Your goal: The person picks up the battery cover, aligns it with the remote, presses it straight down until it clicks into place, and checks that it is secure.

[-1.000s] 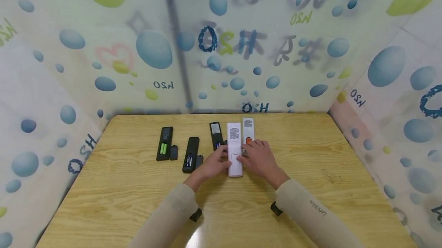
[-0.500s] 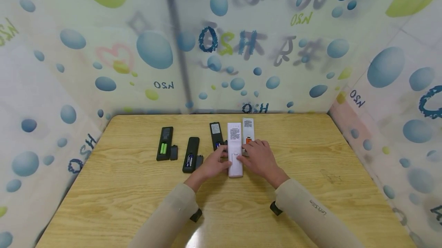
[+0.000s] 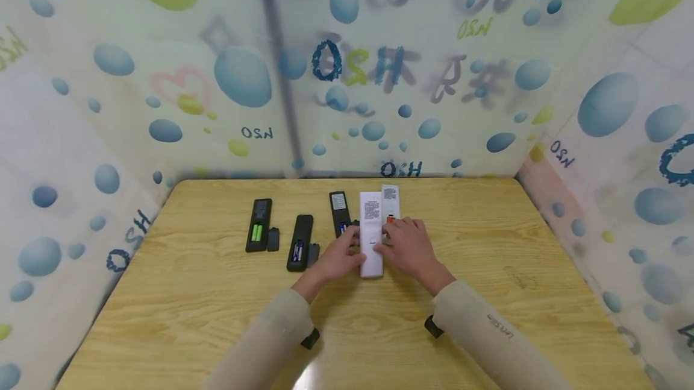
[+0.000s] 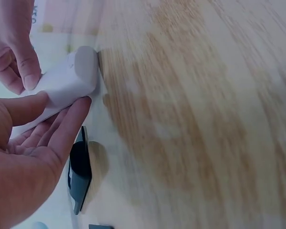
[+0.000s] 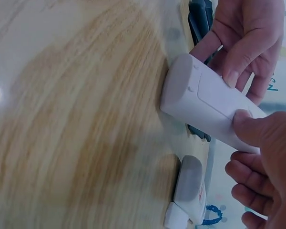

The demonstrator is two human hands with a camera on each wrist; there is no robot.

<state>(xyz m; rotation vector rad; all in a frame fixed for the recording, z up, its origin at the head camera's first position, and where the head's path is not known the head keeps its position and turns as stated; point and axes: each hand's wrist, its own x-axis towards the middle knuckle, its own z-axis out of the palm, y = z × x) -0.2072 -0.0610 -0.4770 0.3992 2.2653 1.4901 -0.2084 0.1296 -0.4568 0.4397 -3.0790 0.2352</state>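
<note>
A white remote control (image 3: 371, 215) stands lifted a little off the table, its labelled back facing up. Its battery cover (image 5: 218, 93) sits in the back, with the seam showing in the right wrist view. My left hand (image 3: 337, 260) grips the remote's left side, thumb on the near part and fingers along the edge and underneath. From the right, my right hand (image 3: 410, 249) pinches it, with the thumb (image 5: 248, 130) on the back near the cover's seam. The right hand's other fingers are curled by the side.
Black remotes with exposed batteries lie left: one with green batteries (image 3: 260, 212), a second (image 3: 302, 227), and a third (image 3: 338, 202) partly behind the left hand. Loose black covers (image 3: 273, 240) lie beside them. Another white remote (image 3: 390, 195) with an orange battery lies behind the right hand.
The white remote and my left hand have shifted slightly right. The cover's outline, plain earlier in the head view, now shows only as a small dark mark.
</note>
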